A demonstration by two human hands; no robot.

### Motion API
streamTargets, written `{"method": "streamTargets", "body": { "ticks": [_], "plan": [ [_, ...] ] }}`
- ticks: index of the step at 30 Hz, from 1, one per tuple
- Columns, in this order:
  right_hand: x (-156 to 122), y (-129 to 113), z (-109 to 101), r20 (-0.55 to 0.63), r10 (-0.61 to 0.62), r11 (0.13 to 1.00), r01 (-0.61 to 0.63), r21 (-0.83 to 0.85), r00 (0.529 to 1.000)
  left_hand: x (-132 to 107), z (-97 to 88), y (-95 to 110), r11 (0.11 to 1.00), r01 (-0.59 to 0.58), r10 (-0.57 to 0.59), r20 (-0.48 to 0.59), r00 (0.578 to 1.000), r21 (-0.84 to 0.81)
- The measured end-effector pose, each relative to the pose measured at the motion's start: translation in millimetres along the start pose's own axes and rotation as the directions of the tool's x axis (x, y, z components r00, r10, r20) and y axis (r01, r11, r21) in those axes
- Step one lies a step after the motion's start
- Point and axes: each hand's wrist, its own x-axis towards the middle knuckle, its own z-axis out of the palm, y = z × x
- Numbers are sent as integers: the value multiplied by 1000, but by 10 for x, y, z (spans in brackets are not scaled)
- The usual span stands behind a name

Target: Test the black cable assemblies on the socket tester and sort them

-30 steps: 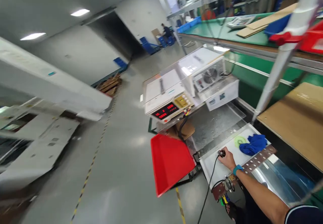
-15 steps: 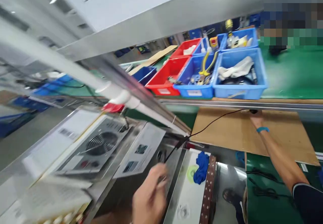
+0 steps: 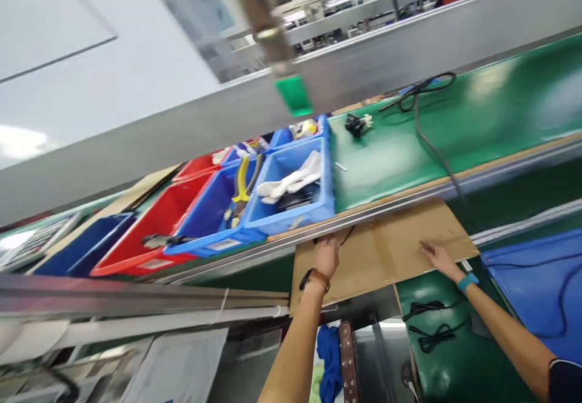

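Note:
My left hand (image 3: 326, 256), with a brown-strapped watch at the wrist, reaches to the underside of the shelf edge over the cardboard sheet (image 3: 384, 254). Its fingers look curled round a black cable (image 3: 348, 235), a short piece of which shows beside it; the fingertips are partly hidden. Over the right part of the cardboard is my right hand (image 3: 439, 257), its fingers stretched out to the left and holding nothing. A teal band circles that wrist. Bundled black cords (image 3: 436, 335) lie on the green mat (image 3: 464, 366) below it.
Above on the shelf stand blue bins (image 3: 295, 220) and a red bin (image 3: 157, 233) with tools and white gloves. A black cable (image 3: 431, 136) hangs over the green shelf's edge. A blue surface (image 3: 541, 282) lies right, blue cloth (image 3: 330, 360) below, a metal beam (image 3: 136, 127) overhead.
My left hand has risen from the metal equipment to the shelf edge. My right hand has left the black cable part there and opened lower over the cardboard. The view has swung right.

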Motion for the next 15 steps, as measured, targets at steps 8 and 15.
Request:
{"method": "streamTargets", "body": {
  "ticks": [8,15],
  "plan": [
    [-2817,781,-998,-82,256,944,-231,235,963,-2206,1417,331,951,31,8,127,992,-306],
    [-2914,1138,-2144,-160,75,997,-77,-12,984,-3418,2493,1442,892,58,24,175,984,-448]
  ]
}}
